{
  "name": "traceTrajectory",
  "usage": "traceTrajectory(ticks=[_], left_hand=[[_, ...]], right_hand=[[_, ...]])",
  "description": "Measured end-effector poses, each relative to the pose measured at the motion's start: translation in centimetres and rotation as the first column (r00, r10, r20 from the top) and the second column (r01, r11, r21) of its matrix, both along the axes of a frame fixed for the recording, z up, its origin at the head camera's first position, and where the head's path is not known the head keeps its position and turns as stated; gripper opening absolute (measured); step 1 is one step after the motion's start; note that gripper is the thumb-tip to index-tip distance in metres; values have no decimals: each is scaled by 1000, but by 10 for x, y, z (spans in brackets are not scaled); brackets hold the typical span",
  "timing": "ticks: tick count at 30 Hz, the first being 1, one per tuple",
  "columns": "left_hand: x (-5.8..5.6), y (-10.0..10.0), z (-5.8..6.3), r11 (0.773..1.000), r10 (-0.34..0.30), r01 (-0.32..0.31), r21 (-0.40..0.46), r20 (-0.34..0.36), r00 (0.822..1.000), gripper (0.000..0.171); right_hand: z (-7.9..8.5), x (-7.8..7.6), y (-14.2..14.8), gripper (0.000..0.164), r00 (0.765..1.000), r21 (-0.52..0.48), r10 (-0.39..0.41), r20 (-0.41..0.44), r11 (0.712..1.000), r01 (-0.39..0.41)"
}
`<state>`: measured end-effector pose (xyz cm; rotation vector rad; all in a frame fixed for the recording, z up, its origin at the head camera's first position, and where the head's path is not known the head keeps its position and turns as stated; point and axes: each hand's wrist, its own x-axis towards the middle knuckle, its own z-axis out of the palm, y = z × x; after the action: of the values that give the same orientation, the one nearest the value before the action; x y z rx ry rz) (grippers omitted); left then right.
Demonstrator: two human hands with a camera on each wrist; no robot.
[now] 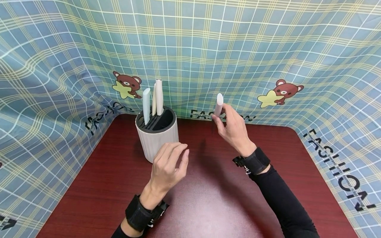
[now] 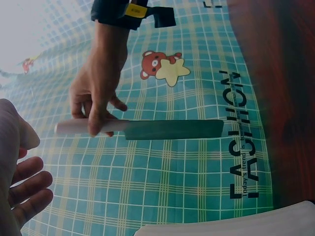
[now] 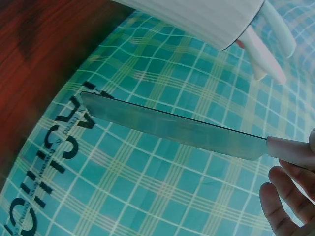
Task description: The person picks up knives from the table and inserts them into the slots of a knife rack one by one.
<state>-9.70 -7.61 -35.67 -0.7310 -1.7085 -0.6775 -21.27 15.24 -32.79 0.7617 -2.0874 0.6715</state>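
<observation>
My right hand (image 1: 235, 130) grips a kitchen knife by its pale pinkish handle (image 1: 219, 105), above the table's far side. The knife's broad blade (image 3: 174, 129) points down, as the right wrist view shows at full length. To the left stands a white ribbed knife block (image 1: 157, 142) with a black slotted top. Several knives stand in its slots, among them one with a light blue handle (image 1: 146, 105) and one with a white handle (image 1: 159, 97). My left hand (image 1: 168, 165) hovers in front of the block, fingers loosely bent, holding nothing.
A dark red wooden table (image 1: 196, 205) lies under both hands. Blue plaid cloth (image 1: 202, 49) with printed bears and lettering hangs behind the table and along both sides. One half of the block's top has a large open compartment (image 1: 166, 120).
</observation>
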Motion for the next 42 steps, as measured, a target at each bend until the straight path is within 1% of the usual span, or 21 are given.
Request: traceTrajectory(ticks=[4, 8, 10, 17, 22, 25, 31, 37, 42], left_hand=[[0, 0, 1, 1000, -7, 7, -3, -9, 1000, 13], [0, 0, 1, 1000, -8, 8, -3, -12, 1000, 13], [1, 0, 2, 1000, -6, 6, -1, -12, 1000, 13], [1, 0, 4, 1000, 7, -7, 1, -15, 1000, 15], [1, 1, 6, 1000, 1, -1, 4, -36, 999, 16], [1, 2, 7, 1000, -4, 4, 5, -50, 999, 18], [2, 2, 11, 1000, -16, 17, 6, -71, 997, 23], [3, 3, 14, 999, -31, 32, 12, -80, 996, 28], [5, 4, 17, 999, -48, 49, 16, -87, 995, 29]], right_hand=[[7, 7, -4, 31, 1000, -2, 10, -26, 1000, -10], [12, 16, -9, 36, 996, 7, 39, -86, 999, -39], [15, 22, -12, 36, 991, -1, 59, -116, 998, -59], [24, 42, -24, 34, 969, 9, 110, -221, 994, -111], [28, 54, -30, 32, 943, 32, 141, -301, 990, -137], [29, 60, -33, 33, 927, 50, 155, -342, 988, -147], [27, 70, -39, 31, 903, 77, 184, -388, 983, -167], [23, 79, -45, 28, 879, 114, 236, -414, 972, -208], [18, 83, -49, 20, 860, 154, 273, -431, 961, -228]])
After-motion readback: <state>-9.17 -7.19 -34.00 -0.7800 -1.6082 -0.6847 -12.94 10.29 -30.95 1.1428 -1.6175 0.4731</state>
